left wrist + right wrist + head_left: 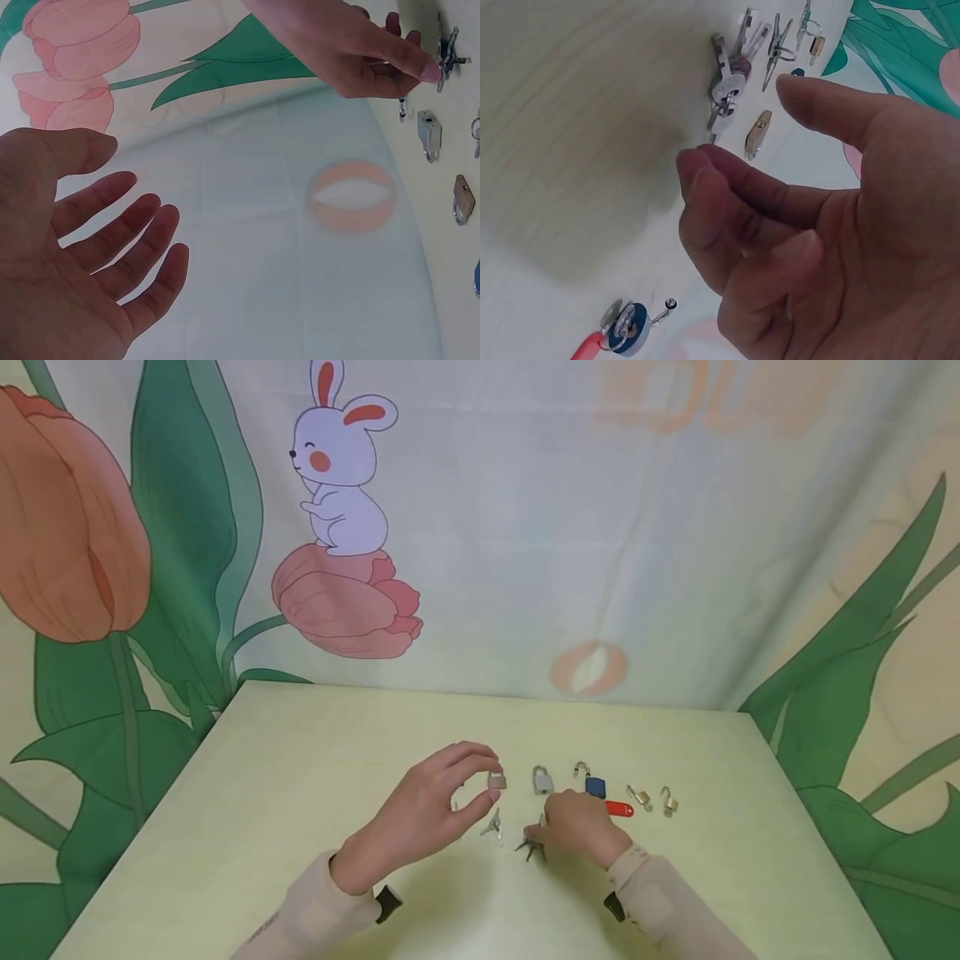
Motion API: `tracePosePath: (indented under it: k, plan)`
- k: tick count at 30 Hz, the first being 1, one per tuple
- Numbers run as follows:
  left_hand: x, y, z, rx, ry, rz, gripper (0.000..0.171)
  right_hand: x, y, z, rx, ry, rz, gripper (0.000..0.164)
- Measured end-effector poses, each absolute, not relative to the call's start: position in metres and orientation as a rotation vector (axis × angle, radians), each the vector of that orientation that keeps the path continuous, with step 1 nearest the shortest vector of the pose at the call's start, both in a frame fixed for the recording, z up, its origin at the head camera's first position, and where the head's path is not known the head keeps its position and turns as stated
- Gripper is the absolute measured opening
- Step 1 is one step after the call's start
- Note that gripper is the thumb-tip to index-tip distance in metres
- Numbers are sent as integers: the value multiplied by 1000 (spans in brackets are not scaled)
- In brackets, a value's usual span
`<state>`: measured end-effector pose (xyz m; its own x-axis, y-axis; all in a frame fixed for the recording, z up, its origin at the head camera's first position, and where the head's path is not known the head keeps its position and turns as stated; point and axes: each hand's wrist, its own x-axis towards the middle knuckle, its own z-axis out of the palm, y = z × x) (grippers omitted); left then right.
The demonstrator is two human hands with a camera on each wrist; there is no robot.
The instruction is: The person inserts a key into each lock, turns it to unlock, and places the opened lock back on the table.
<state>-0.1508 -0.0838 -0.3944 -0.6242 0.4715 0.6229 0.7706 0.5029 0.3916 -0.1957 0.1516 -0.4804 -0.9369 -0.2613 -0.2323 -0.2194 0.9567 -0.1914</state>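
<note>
My left hand [431, 802] hovers over the table, thumb and fingers spread and loosely bent. A small brass padlock [497, 782] shows between its fingertips in the head view, but the left wrist view has the palm bare and the brass padlock [463, 201] well apart from it. At a bunch of keys [532, 848], my right hand [581, 822] has its fingertips right beside the metal. Seen from the right wrist, its fingers [705, 202] curl loosely, the thumb stands apart, and the keys [727, 88] lie just past the index fingertip.
Behind the hands stand a silver padlock [543, 782] and a blue padlock [595, 787] with its shackle up. A red key tag [619, 808] and two small brass padlocks lie right. Another key bunch [493, 825] lies between the hands. A printed curtain [510, 527] hangs behind the table.
</note>
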Motion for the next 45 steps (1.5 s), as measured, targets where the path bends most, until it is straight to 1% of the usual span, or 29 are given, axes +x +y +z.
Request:
tracePosePath:
  k: [3,8,13,19,21,24,29,31,36,45]
  plan:
    - [-150,-83,-395,-1033,-2308,-926,16,-197,151,-484,-332,2842,-219,50]
    - [-149,-83,-396,-1035,-2317,-928,16,-198,152,-488,-300,2840,-220,43]
    - [-149,-84,-396,-1029,-2331,-931,16,-199,152,-489,-303,2850,-258,43]
    - [-147,-85,-397,-1029,-2340,-948,16,-199,151,-492,-275,2820,-290,26]
    - [-146,-85,-398,-1024,-2337,-959,16,-199,150,-492,-268,2811,-295,24]
    - [-146,-86,-398,-1017,-2335,-971,17,-199,150,-492,-268,2809,-301,24]
    - [-145,-87,-399,-1014,-2336,-978,17,-196,150,-490,-292,2807,-318,35]
    - [-145,-88,-399,-1017,-2332,-978,17,-196,150,-490,-305,2801,-320,35]
    - [-147,-88,-400,-1031,-2325,-984,15,-197,150,-489,-300,2788,-330,25]
    - [-148,-89,-401,-1038,-2317,-989,15,-200,148,-487,-287,2779,-333,19]
